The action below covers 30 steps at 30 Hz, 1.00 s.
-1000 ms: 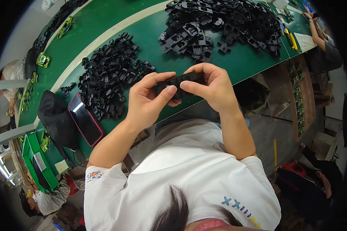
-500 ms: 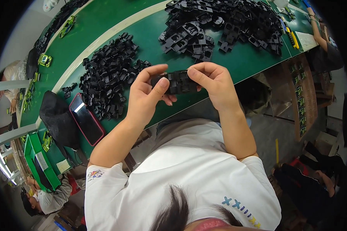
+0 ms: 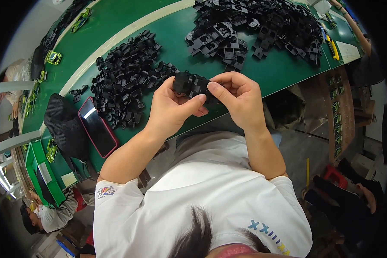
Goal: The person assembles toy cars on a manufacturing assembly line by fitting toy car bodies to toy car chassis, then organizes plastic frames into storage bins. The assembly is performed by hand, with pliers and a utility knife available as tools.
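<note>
Between my two hands is a black plastic part with raised, blocky shapes, held above the near edge of the green table. My left hand grips its left side, thumb on the near face and fingers curled behind. On its right end, my right hand pinches with thumb and bent fingers. Just beyond my left hand lies a heap of small black plastic pieces. Farther off, a larger pile of flat black plastic parts spreads to the right. The far side of the held part is hidden.
Left of the small heap lie a red-edged phone and a black mesh bag. A green tray stands beyond them. Yellow-handled tool lies at the right. A rack of small green toy cars stands right. Other people sit nearby.
The black part has tilted in my hands, its left end now raised. My left thumb has slid right along it, and the left fingers have curled in closer.
</note>
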### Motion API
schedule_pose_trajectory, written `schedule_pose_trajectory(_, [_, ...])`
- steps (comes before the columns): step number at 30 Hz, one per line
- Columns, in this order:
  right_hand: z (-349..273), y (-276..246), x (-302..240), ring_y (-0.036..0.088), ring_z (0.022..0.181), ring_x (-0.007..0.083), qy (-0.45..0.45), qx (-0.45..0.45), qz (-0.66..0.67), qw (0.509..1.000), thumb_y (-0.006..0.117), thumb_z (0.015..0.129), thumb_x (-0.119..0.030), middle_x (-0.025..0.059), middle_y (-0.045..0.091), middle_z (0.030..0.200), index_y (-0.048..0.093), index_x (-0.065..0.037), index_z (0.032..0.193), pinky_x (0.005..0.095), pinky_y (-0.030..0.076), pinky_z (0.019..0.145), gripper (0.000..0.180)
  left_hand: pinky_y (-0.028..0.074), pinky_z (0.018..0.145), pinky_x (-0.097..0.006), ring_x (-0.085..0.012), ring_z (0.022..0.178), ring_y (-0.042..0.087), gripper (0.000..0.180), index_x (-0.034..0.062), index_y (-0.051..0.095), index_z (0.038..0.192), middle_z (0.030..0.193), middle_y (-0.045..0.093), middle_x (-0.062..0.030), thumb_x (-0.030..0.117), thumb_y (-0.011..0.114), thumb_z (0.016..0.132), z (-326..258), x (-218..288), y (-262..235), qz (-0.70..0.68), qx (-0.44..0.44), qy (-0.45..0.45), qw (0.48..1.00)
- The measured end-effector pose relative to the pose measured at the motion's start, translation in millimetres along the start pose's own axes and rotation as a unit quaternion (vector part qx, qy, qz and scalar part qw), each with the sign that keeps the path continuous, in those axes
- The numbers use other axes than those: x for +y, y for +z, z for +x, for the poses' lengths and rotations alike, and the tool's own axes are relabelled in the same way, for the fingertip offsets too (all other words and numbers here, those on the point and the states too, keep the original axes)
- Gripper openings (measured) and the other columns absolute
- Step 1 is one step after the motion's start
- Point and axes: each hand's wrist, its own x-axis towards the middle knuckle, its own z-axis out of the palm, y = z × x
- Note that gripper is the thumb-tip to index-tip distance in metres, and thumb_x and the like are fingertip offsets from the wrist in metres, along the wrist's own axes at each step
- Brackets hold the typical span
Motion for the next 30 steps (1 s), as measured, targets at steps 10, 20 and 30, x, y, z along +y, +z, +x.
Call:
schedule_pose_trajectory(10, [-7, 7, -3, 0.053, 0.059, 0.0031, -0.031, 0.016, -0.123, 0.992, 0.067, 0.081, -0.010, 0.0012, 0.062, 0.068, 0.060, 0.000, 0.082, 0.0172, 0.042, 0.053, 0.013, 0.052, 0.053, -0.024, -0.0141, 0.060, 0.062, 0.029, -0.0034, 0.048, 0.096, 0.083, 0.061, -0.0103, 0.004, 0.067, 0.075, 2, -5, -2, 0.034, 0.018, 0.021, 0.999])
schedule_pose_trajectory(20, [-5, 6, -1, 0.056, 0.061, 0.0049, -0.005, -0.003, -0.055, 0.998, 0.069, 0.078, -0.009, 0.0034, 0.063, 0.071, 0.058, 0.000, 0.084, 0.0171, 0.044, 0.056, 0.015, 0.050, 0.053, -0.023, -0.0114, 0.062, 0.060, 0.029, -0.0016, 0.048, 0.097, 0.083, 0.060, -0.0087, 0.004, 0.066, 0.076, -2, -8, 1, 0.058, 0.026, 0.078, 0.995])
schedule_pose_trajectory(30, [-3, -2, -10, 0.060, 0.073, 0.0077, 0.023, -0.027, 0.046, 0.998, 0.067, 0.081, -0.010, 0.0053, 0.063, 0.082, 0.056, 0.001, 0.094, 0.0215, 0.049, 0.064, 0.019, 0.050, 0.055, -0.023, -0.0138, 0.063, 0.061, 0.029, -0.0002, 0.047, 0.100, 0.086, 0.060, -0.0099, 0.003, 0.066, 0.078, 1, -2, -3, 0.009, 0.001, 0.075, 0.997])
